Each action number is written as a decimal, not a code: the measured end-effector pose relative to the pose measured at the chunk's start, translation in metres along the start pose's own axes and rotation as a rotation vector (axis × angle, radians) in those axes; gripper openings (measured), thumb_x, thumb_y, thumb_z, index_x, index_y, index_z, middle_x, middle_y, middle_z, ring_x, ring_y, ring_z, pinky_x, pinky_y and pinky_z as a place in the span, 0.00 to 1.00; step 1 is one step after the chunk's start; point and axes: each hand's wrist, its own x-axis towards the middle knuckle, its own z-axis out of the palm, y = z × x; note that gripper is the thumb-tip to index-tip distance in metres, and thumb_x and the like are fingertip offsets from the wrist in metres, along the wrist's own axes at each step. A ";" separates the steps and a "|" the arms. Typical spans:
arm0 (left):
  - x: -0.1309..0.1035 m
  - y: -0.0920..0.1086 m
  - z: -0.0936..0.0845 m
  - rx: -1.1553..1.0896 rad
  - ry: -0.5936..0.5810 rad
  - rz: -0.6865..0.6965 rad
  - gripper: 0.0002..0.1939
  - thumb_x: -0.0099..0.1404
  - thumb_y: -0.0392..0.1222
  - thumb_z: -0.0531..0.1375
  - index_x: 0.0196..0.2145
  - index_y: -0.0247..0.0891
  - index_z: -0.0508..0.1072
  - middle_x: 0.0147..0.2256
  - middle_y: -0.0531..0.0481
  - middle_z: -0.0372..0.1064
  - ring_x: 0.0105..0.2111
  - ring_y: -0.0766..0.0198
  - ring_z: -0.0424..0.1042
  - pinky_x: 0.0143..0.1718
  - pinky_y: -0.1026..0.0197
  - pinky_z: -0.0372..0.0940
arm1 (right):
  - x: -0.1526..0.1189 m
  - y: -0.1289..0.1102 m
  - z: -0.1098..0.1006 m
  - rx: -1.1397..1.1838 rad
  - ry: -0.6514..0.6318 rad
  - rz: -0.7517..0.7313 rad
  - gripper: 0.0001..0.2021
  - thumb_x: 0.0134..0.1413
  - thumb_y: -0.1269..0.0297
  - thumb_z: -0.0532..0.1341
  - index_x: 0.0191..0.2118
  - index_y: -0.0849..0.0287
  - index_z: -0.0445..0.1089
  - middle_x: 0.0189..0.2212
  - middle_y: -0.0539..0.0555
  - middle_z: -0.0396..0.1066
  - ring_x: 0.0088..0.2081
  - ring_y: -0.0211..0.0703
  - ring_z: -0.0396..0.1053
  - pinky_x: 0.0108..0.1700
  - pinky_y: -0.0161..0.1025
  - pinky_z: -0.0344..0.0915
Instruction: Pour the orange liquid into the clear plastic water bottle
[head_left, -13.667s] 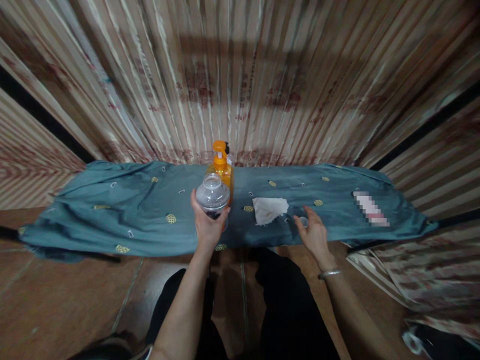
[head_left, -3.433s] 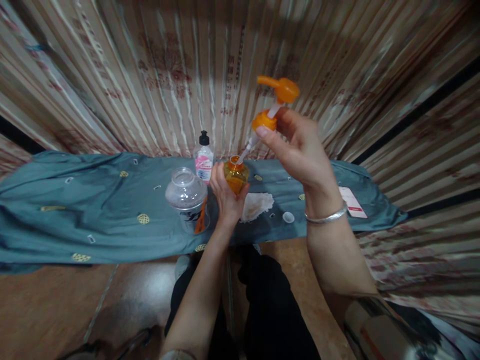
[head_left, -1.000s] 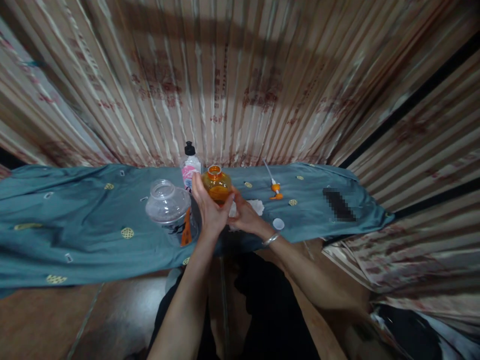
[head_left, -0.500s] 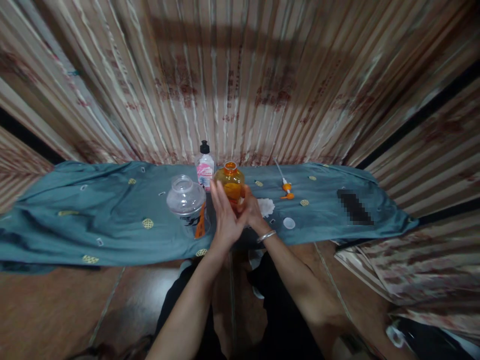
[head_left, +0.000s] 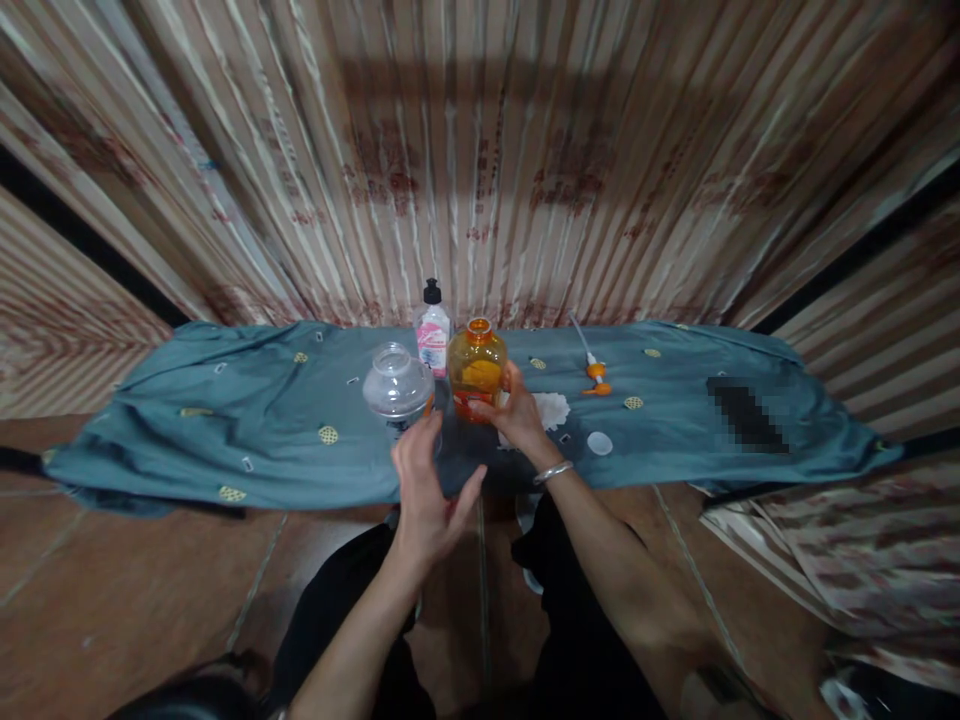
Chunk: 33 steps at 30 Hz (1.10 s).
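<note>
"Bottle [head_left: 478,375] stood where?"

"Upright on the green cloth [head_left: 262,400], amber and open at the neck, with the right hand [head_left: 517,415] closed around its lower side."

"A sound hold?"

"I judged so: thumb in front, fingers at the side, low enough to leave the mouth free. With no cap on, keeping it level mattered most."

"And the left hand [head_left: 426,495]?"

"Spread wide by the clear jar [head_left: 396,385], perhaps touching it; the fingers hid the spot. A light touch suited it, lest the jar tip. The pump [head_left: 596,372] lay apart, on its side."
</note>
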 end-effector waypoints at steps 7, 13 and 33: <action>-0.006 -0.033 -0.032 0.126 0.100 -0.109 0.47 0.76 0.57 0.72 0.82 0.43 0.59 0.67 0.34 0.70 0.67 0.41 0.71 0.71 0.41 0.64 | -0.012 -0.004 -0.015 -0.167 0.085 0.058 0.51 0.47 0.50 0.85 0.73 0.59 0.68 0.70 0.72 0.80 0.72 0.68 0.78 0.74 0.63 0.75; -0.023 -0.066 -0.005 -0.215 0.064 -0.709 0.69 0.56 0.61 0.82 0.82 0.41 0.52 0.81 0.24 0.52 0.83 0.30 0.53 0.82 0.31 0.49 | -0.024 -0.024 -0.043 -0.554 -0.007 0.080 0.20 0.64 0.40 0.75 0.40 0.53 0.81 0.39 0.59 0.89 0.44 0.58 0.88 0.47 0.46 0.77; -0.023 -0.082 0.031 -0.414 0.141 -1.185 0.40 0.35 0.42 0.86 0.45 0.44 0.75 0.38 0.50 0.82 0.45 0.44 0.84 0.60 0.42 0.77 | -0.041 -0.033 -0.009 -0.343 -0.480 -0.085 0.14 0.62 0.49 0.79 0.45 0.51 0.86 0.41 0.54 0.90 0.44 0.54 0.89 0.47 0.45 0.81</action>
